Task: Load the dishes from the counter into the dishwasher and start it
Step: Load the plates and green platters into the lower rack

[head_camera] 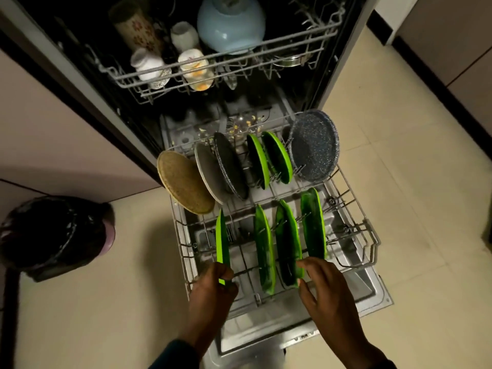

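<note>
The dishwasher stands open with its lower rack (370, 235) pulled out over the door. My left hand (213, 288) grips the near edge of a green plate (222, 241) standing on edge at the rack's front left. My right hand (322, 283) touches the near edge of another green plate (287, 243) with thumb and fingers. Two more green plates (263, 249) (312, 222) stand in the same front row. The back row holds a tan plate (183, 182), grey plates (213, 171), two green plates (277, 155) and a speckled blue plate (314, 145).
The upper rack (306, 41) carries a light blue bowl (230, 22), several cups (146, 65) and a patterned tumbler (135, 25). A dark-lined bin (53, 235) stands on the floor to the left. Cabinets flank the dishwasher; tiled floor (412, 155) lies to the right.
</note>
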